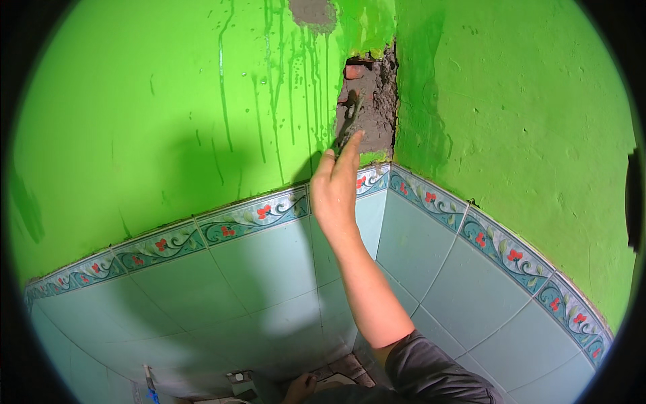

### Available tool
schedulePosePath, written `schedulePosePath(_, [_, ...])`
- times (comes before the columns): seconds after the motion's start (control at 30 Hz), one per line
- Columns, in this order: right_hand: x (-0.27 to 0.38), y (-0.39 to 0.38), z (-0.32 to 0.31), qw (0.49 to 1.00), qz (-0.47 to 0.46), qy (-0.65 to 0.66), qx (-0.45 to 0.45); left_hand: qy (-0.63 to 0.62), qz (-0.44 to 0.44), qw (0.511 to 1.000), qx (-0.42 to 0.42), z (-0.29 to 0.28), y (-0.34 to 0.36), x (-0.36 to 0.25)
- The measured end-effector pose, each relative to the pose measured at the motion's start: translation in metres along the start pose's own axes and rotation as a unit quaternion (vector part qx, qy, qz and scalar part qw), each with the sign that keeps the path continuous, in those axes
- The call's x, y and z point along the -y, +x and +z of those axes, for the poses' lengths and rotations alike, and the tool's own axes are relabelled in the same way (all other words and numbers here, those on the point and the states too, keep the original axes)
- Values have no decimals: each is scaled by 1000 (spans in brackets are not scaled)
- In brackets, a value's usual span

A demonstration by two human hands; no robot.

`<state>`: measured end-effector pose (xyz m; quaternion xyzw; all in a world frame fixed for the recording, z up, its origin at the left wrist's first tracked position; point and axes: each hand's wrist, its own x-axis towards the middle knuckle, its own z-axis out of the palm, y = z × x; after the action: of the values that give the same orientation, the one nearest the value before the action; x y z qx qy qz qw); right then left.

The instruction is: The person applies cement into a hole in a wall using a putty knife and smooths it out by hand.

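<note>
My right hand (336, 185) reaches up to a rough, broken-out patch in the wall corner. Its fingers are stretched out and apart, with the fingertips against wet grey mortar (378, 128). No tool shows in it, though its palm side is hidden. Reddish brick (353, 71) is exposed near the top of the patch, beside a dark gap. Low in the view, a small skin-coloured shape that looks like my left hand (300, 389) is partly cut off by the lower edge; its fingers are too unclear to read.
Bright green painted walls (525, 101) meet at the corner, streaked with wet drips. A floral border (262, 212) tops pale blue-green tiles (269, 269). Another grey mortar patch (313, 15) sits higher up. A tap-like fitting with a blue part (151, 387) is at lower left.
</note>
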<state>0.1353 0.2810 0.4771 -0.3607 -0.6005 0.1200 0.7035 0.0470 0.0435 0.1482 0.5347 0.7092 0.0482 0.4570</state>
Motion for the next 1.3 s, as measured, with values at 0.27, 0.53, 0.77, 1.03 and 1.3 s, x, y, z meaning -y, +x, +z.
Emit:
schedulePosePath(0.27, [25,0,22,997,51,-14,64,-89,-5,996,-24,26,35,47])
schedulePosePath(0.53, [19,-6,19,996,5,-52,68,-74,-4,997,37,18,48,66])
schedulePosePath(0.77, [32,-19,4,992,49,9,115,-66,-20,998,5,14,37,54])
schedulePosePath(1.03, [21,-45,-21,990,-51,9,133,-62,-2,998,-6,23,45,52])
schedulePosePath(1.3, [-16,-33,-54,995,-26,-9,95,-18,-14,999,28,15,39,21])
